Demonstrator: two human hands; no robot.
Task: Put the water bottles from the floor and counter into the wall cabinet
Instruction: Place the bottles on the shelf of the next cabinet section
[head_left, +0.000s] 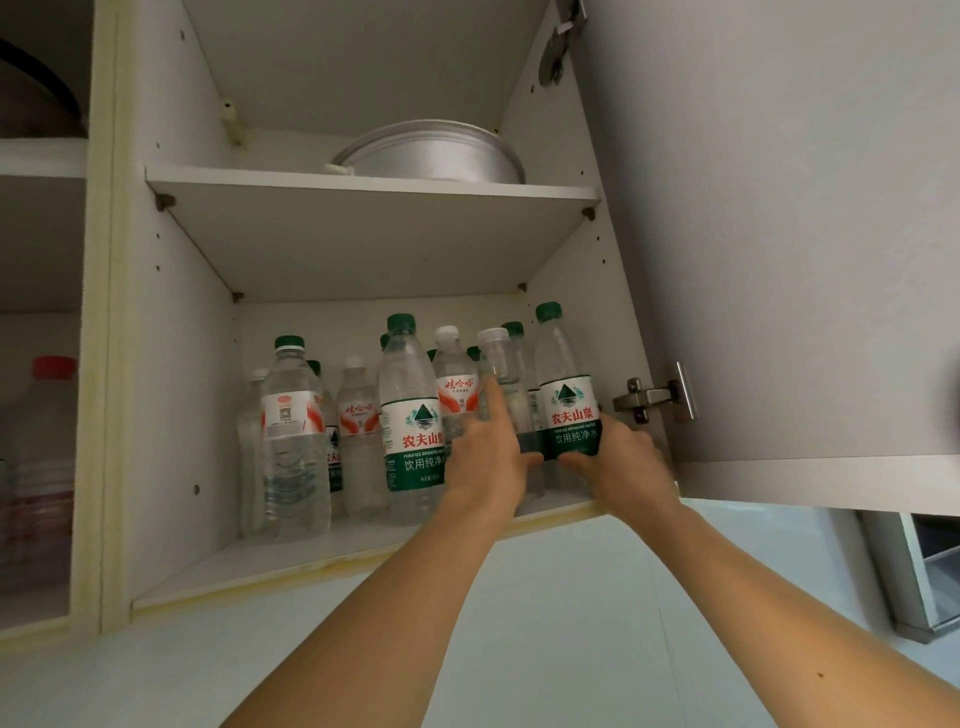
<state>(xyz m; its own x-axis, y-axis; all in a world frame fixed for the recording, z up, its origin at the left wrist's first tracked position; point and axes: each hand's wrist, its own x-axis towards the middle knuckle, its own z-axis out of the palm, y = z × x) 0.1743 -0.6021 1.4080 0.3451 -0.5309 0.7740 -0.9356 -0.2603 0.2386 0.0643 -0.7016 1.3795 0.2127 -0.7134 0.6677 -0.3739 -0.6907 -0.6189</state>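
Note:
The open wall cabinet (171, 364) holds several water bottles upright on its lower shelf (291, 558), some with green labels, some with red and white ones. My left hand (485, 457) holds a clear bottle with a see-through cap (496, 358), index finger stretched up along it. My right hand (618, 462) grips the lower part of a green-label bottle (566, 400) standing at the shelf's right end, near the cabinet wall. Both bottles stand on the shelf. A tall green-label bottle (410, 415) stands just left of my left hand.
The cabinet door (779, 234) hangs open on the right, its hinge (654, 397) beside my right hand. A metal pot (436, 156) sits on the upper shelf. A red-capped bottle (47, 447) shows in the neighbouring compartment on the left.

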